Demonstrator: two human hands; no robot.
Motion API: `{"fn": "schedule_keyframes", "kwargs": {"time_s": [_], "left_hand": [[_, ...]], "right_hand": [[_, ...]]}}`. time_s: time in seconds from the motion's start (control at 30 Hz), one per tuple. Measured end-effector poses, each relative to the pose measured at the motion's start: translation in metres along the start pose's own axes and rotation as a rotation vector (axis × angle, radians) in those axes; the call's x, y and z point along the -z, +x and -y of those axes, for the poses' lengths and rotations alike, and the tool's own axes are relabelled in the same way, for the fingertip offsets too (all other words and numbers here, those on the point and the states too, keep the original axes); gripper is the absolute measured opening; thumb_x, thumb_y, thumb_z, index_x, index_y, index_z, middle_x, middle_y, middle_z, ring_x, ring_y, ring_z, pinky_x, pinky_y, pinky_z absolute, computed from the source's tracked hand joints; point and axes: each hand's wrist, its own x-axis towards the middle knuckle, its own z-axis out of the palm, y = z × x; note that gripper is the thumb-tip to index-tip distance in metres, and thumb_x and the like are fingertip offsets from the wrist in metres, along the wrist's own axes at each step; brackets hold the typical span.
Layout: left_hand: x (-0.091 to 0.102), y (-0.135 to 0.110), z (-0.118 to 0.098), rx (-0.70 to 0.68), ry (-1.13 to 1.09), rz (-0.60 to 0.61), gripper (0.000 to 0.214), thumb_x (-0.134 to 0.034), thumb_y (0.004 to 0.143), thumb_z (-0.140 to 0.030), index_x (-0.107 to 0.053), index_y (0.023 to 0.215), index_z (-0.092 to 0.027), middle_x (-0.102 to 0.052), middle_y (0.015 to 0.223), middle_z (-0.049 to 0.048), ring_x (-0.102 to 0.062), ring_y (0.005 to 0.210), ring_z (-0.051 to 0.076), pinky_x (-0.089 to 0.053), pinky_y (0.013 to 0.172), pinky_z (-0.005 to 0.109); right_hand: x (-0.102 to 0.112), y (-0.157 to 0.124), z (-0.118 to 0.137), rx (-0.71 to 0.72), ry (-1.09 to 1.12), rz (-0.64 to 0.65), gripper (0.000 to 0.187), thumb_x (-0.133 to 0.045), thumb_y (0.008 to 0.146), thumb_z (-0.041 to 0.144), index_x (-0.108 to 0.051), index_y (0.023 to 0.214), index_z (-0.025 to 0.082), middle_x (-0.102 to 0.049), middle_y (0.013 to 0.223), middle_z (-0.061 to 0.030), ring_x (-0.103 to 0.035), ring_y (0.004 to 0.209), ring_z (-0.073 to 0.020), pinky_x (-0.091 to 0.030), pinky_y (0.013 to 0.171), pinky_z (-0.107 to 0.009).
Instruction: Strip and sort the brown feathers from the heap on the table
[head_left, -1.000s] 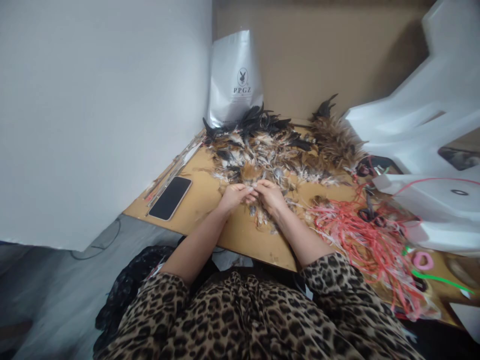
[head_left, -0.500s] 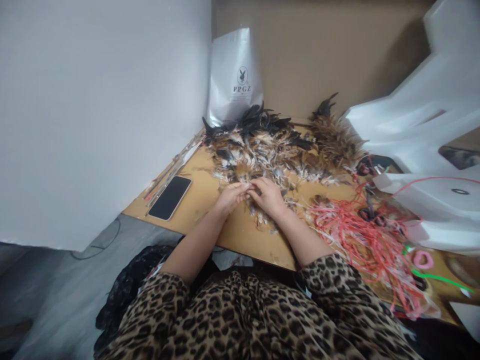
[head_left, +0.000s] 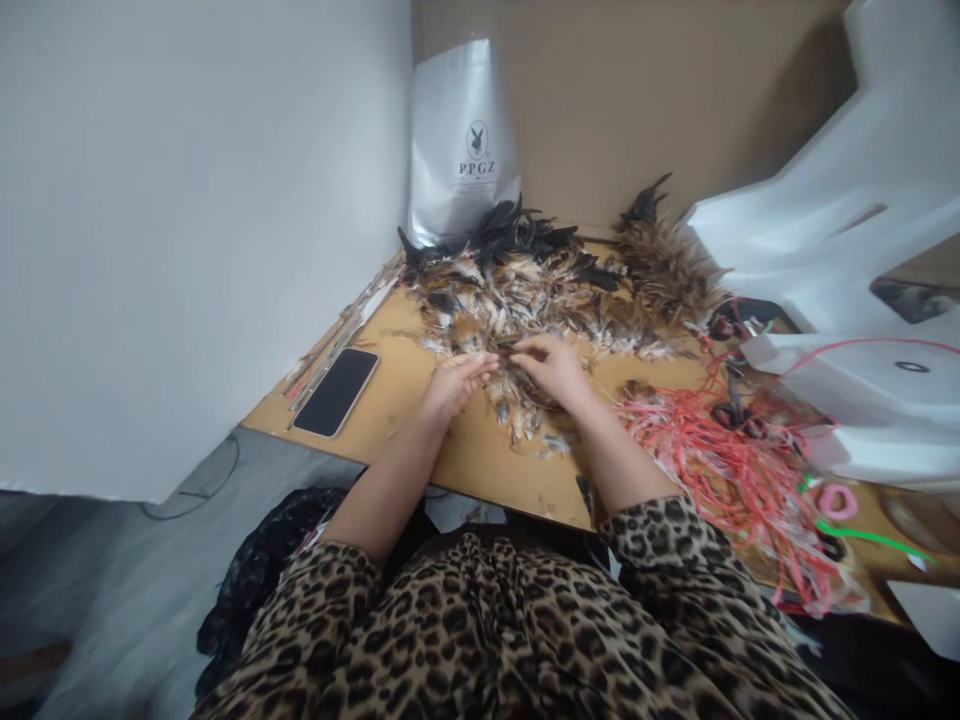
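My left hand [head_left: 459,384] is closed in a pinch in front of the feather pile. A fan of orange-brown feathers [head_left: 469,333] rises just beyond its fingertips and seems to be in its grip. A little to the right, my right hand [head_left: 553,368] is also pinched, with a dark thin bit by its fingertips that is too blurred to name. A small gap separates the two hands. Beyond them spreads a large pile of brown, white and black feathers [head_left: 517,285]. Small loose feathers [head_left: 517,410] lie on the wooden table [head_left: 495,475] beneath and between my hands.
A black phone [head_left: 336,392] lies at the left. Behind the feathers stands a silver-white bag [head_left: 465,150]. Brown feathers [head_left: 667,265] are heaped at the back right. Red ribbon strips [head_left: 720,460] tangle at the right, near white foam-like pieces [head_left: 870,390] and a pink ring [head_left: 838,502].
My hands have parted: the right has moved right, away from the left, which stays pinched. The view has shifted slightly.
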Motion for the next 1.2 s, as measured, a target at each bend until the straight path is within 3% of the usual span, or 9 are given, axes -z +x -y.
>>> {"fn": "schedule_keyframes", "kwargs": {"time_s": [0.13,0.27,0.5,0.67,0.77,0.87,1.0,1.1,1.2], "left_hand": [[0.003,0.003,-0.003,0.011,-0.063,-0.044,0.010,-0.063,0.073,-0.017,-0.066,0.081,-0.011,-0.068,0.090,0.0081,-0.064,0.075,0.009,-0.045,0.063,0.017],[0.001,0.003,-0.004,0.015,-0.079,-0.054,0.009,-0.061,0.074,-0.017,-0.065,0.081,-0.012,-0.068,0.087,0.0071,-0.063,0.071,0.007,-0.044,0.059,0.015],[0.000,0.002,-0.008,0.003,-0.119,-0.079,0.008,-0.059,0.075,-0.016,-0.064,0.082,-0.013,-0.068,0.086,0.0049,-0.060,0.067,0.005,-0.043,0.056,0.014],[0.002,0.003,-0.006,-0.014,-0.121,-0.045,0.010,-0.062,0.073,-0.017,-0.064,0.082,-0.013,-0.068,0.083,0.0046,-0.060,0.066,0.005,-0.043,0.056,0.013],[0.002,0.003,-0.005,-0.022,-0.095,-0.039,0.010,-0.062,0.073,-0.017,-0.065,0.082,-0.012,-0.068,0.084,0.0052,-0.060,0.066,0.005,-0.043,0.056,0.014],[0.001,0.003,-0.005,-0.015,-0.067,-0.051,0.010,-0.062,0.073,-0.018,-0.065,0.081,-0.012,-0.068,0.084,0.0058,-0.060,0.065,0.005,-0.042,0.056,0.014],[-0.003,0.001,-0.005,0.013,-0.047,-0.043,0.011,-0.063,0.072,-0.017,-0.065,0.080,-0.010,-0.068,0.082,0.0068,-0.060,0.064,0.006,-0.042,0.054,0.014],[-0.005,-0.001,-0.005,0.060,-0.016,-0.038,0.012,-0.064,0.072,-0.017,-0.065,0.082,-0.009,-0.068,0.082,0.0073,-0.060,0.064,0.006,-0.042,0.053,0.014],[-0.006,-0.003,-0.004,0.091,0.007,-0.011,0.014,-0.065,0.071,-0.016,-0.065,0.082,-0.009,-0.068,0.082,0.0074,-0.061,0.064,0.006,-0.042,0.052,0.014]], "right_hand": [[0.020,0.011,-0.018,-0.198,0.044,-0.094,0.018,-0.057,0.071,0.032,-0.067,0.070,0.016,-0.066,0.069,-0.0031,-0.057,0.064,-0.0153,-0.042,0.063,-0.026],[0.021,0.016,-0.026,-0.267,-0.073,-0.011,0.017,-0.058,0.068,0.030,-0.066,0.064,0.017,-0.064,0.062,-0.0017,-0.054,0.057,-0.0138,-0.038,0.057,-0.025],[0.004,0.019,-0.021,-0.201,-0.185,0.139,0.017,-0.056,0.070,0.030,-0.068,0.071,0.018,-0.066,0.067,-0.0024,-0.056,0.061,-0.0150,-0.038,0.058,-0.025],[-0.009,0.015,-0.006,-0.063,-0.425,0.171,0.019,-0.058,0.070,0.026,-0.068,0.086,0.022,-0.066,0.086,-0.0060,-0.057,0.075,-0.0185,-0.039,0.063,-0.028],[-0.016,0.015,-0.003,-0.063,-0.479,0.138,0.014,-0.057,0.072,0.025,-0.068,0.080,0.021,-0.065,0.086,-0.0075,-0.056,0.075,-0.0184,-0.038,0.062,-0.027],[-0.014,0.017,-0.007,-0.118,-0.251,0.040,0.012,-0.056,0.072,0.026,-0.065,0.070,0.019,-0.064,0.078,-0.0056,-0.055,0.070,-0.0162,-0.039,0.062,-0.027],[-0.002,0.021,-0.008,-0.354,0.459,-0.044,0.019,-0.064,0.066,0.037,-0.060,0.067,0.018,-0.057,0.059,0.0008,-0.044,0.048,-0.0087,-0.034,0.048,-0.023],[0.004,0.020,0.000,-0.510,0.862,0.057,0.028,-0.072,0.057,0.039,-0.057,0.067,0.017,-0.054,0.056,0.0030,-0.035,0.041,-0.0048,-0.025,0.040,-0.020],[0.000,0.016,0.009,-0.566,1.026,0.158,0.031,-0.076,0.053,0.037,-0.056,0.066,0.016,-0.055,0.056,0.0032,-0.036,0.041,-0.0036,-0.022,0.038,-0.018]]}}
